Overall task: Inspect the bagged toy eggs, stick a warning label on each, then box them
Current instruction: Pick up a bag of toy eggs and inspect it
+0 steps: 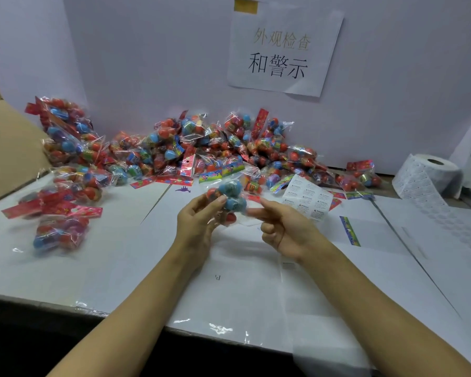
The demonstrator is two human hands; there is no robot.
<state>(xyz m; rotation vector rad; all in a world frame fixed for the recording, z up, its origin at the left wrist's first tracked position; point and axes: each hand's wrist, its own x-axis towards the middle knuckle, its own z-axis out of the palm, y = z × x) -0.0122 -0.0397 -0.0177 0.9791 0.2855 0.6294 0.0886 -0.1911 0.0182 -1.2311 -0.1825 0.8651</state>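
Note:
My left hand [199,219] grips a clear bag of blue and red toy eggs [230,198], held up above the white table. My right hand [280,227] is just to the right of the bag, its index finger stretched toward the bag's side and its other fingers curled. A sheet of warning labels [307,198] lies on the table behind my right hand. A big heap of bagged eggs [201,151] stretches along the wall. A few more bags [60,213] lie at the left. A roll of labels [430,175] stands at the right.
A brown cardboard box [8,142] stands open at the far left. A paper sign [283,47] with printed characters hangs on the wall. A loose colourful header strip [350,231] lies on the white table [147,268] at the right. The table's front edge runs along the bottom.

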